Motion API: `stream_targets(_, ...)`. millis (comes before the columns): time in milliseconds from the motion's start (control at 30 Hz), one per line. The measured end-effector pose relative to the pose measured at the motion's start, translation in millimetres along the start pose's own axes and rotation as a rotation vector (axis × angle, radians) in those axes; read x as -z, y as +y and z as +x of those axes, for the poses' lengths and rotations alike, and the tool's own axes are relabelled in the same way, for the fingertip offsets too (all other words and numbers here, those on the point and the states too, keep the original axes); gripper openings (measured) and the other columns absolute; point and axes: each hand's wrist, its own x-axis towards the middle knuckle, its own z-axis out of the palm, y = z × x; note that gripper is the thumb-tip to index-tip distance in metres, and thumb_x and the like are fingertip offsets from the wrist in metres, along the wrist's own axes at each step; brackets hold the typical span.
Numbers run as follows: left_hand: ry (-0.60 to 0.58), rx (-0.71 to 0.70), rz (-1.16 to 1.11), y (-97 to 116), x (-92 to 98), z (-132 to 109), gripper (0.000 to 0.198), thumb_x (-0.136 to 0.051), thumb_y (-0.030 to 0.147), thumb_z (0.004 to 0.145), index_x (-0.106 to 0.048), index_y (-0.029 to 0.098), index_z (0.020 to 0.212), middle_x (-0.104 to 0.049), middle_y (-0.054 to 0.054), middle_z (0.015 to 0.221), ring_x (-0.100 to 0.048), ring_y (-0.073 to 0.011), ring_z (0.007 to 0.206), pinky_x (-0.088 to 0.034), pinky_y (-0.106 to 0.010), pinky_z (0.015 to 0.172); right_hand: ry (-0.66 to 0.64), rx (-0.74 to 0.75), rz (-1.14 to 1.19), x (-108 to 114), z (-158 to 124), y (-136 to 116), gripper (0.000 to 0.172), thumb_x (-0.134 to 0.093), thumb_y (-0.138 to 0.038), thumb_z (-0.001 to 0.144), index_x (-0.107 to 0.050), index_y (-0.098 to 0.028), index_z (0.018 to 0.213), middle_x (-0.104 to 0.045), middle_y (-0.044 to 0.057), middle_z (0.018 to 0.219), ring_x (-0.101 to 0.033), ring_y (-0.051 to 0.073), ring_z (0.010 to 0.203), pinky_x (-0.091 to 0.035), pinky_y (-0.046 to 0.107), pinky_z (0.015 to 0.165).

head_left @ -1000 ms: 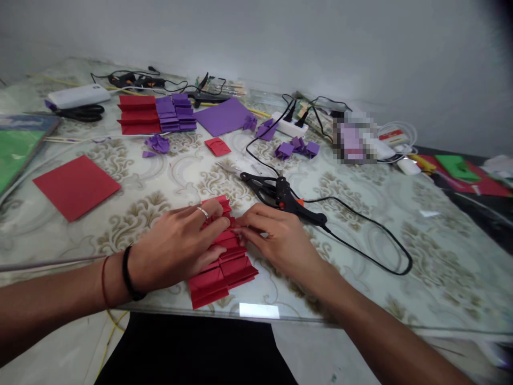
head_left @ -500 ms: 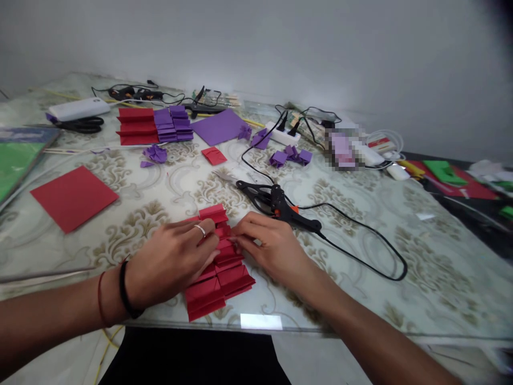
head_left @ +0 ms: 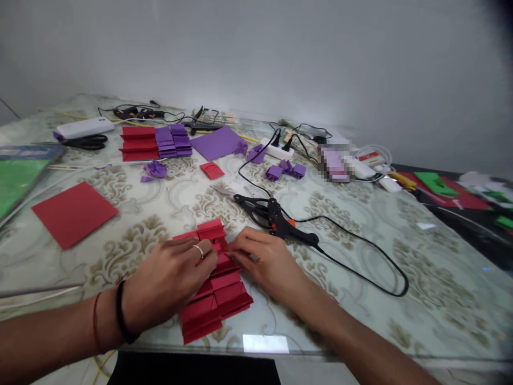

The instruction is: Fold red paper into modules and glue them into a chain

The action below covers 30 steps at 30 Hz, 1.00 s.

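Observation:
Near the front edge of the table lies a red pleated paper piece point(head_left: 216, 302) made of several folded strips. My left hand point(head_left: 172, 272), with a ring and a black wristband, rests over its left part, fingers curled and pressed onto the folds. At the piece's right edge, my right hand point(head_left: 264, 254) pinches a fold between thumb and fingers. The left hand covers part of the paper, so the exact grip there is partly hidden. Just beyond the right hand lies a black glue gun point(head_left: 280, 219) beside scissors point(head_left: 250, 206).
A red paper square point(head_left: 75, 215) lies at left. Behind are a red-and-purple pleated piece point(head_left: 138, 144), a purple sheet point(head_left: 218, 143), purple folded bits point(head_left: 286, 169) and a white power strip point(head_left: 276, 148). The glue gun's black cable point(head_left: 368, 235) loops across the right side.
The whole view has shifted, so the table appears lower in the picture. Both hands stay on the red pleated paper, with the right fingers slightly closer over its edge.

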Motion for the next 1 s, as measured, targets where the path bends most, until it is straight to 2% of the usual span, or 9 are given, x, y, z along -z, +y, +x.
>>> stream_targets(100, 0.093, -0.116, 0.023, -0.9, 4.1, 1.8, 0.026, -0.045, 0.014, 0.108, -0.068, 0.015, 0.098, -0.073, -0.005, 0.089, -0.07, -0.0217, 0.083, -0.059, -0.035, 0.074, 0.001, 0.017, -0.006, -1.9, -0.1, 1.9, 0.011, -0.066, -0.008, 0.098, -0.074, -0.014, 0.093, -0.071, 0.006, 0.089, -0.069, 0.018, 0.079, -0.054, 0.026, 0.073)
stream_targets(200, 0.132, -0.081, 0.046, -2.5, 5.3, 3.5, 0.021, -0.05, 0.016, 0.106, -0.07, 0.016, 0.099, -0.074, -0.007, 0.094, -0.068, -0.0266, 0.091, -0.058, -0.04, 0.075, 0.009, 0.031, -0.03, -4.2, 0.2, 3.6, 0.011, -0.066, -0.009, 0.098, -0.074, -0.014, 0.093, -0.07, 0.006, 0.088, -0.069, 0.017, 0.078, -0.055, 0.026, 0.073)
stream_targets(367, 0.02, 0.051, 0.06, -5.1, 0.6, 4.6, 0.008, -0.067, 0.023, 0.097, -0.071, 0.02, 0.092, -0.073, -0.007, 0.091, -0.067, -0.0286, 0.088, -0.057, -0.044, 0.076, 0.007, 0.021, -0.053, -5.6, 1.3, 3.3, 0.013, -0.064, -0.01, 0.099, -0.075, -0.015, 0.093, -0.071, 0.006, 0.089, -0.069, 0.018, 0.078, -0.056, 0.027, 0.074)
stream_targets(500, -0.053, 0.099, 0.028, -5.1, -1.5, 3.8, 0.016, -0.066, 0.024, 0.098, -0.07, 0.02, 0.083, -0.072, -0.006, 0.084, -0.069, -0.0284, 0.08, -0.056, -0.043, 0.069, -0.009, -0.06, -0.063, -4.9, 1.2, 0.9, 0.011, -0.069, -0.008, 0.095, -0.075, -0.016, 0.092, -0.072, 0.005, 0.089, -0.071, 0.018, 0.079, -0.057, 0.028, 0.075)
stream_targets(633, -0.065, 0.142, -0.015, -5.2, -3.0, 3.2, 0.019, -0.068, 0.025, 0.097, -0.067, 0.02, 0.079, -0.07, -0.005, 0.077, -0.07, -0.0276, 0.07, -0.056, -0.041, 0.06, -0.009, -0.117, -0.072, -5.1, 0.1, 0.7, 0.012, -0.073, -0.006, 0.092, -0.076, -0.017, 0.092, -0.073, 0.004, 0.089, -0.072, 0.018, 0.079, -0.057, 0.028, 0.075)
stream_targets(867, -0.134, 0.162, -0.059, -6.6, -3.9, 4.6, 0.012, -0.068, 0.021, 0.095, -0.068, 0.019, 0.083, -0.073, -0.005, 0.081, -0.075, -0.0282, 0.071, -0.06, -0.041, 0.062, 0.004, -0.11, -0.036, -6.6, 0.3, 1.3, 0.014, -0.074, -0.002, 0.09, -0.077, -0.016, 0.088, -0.074, 0.004, 0.085, -0.072, 0.016, 0.076, -0.055, 0.024, 0.073)
stream_targets(1000, -0.164, 0.177, -0.072, -6.7, -3.7, 4.7, 0.015, -0.066, 0.022, 0.098, -0.069, 0.019, 0.084, -0.075, -0.006, 0.083, -0.076, -0.028, 0.073, -0.061, -0.041, 0.064, 0.014, -0.097, -0.034, -6.5, 0.6, 2.1, 0.013, -0.073, -0.005, 0.092, -0.078, -0.016, 0.088, -0.074, 0.003, 0.082, -0.071, 0.016, 0.074, -0.055, 0.024, 0.071)
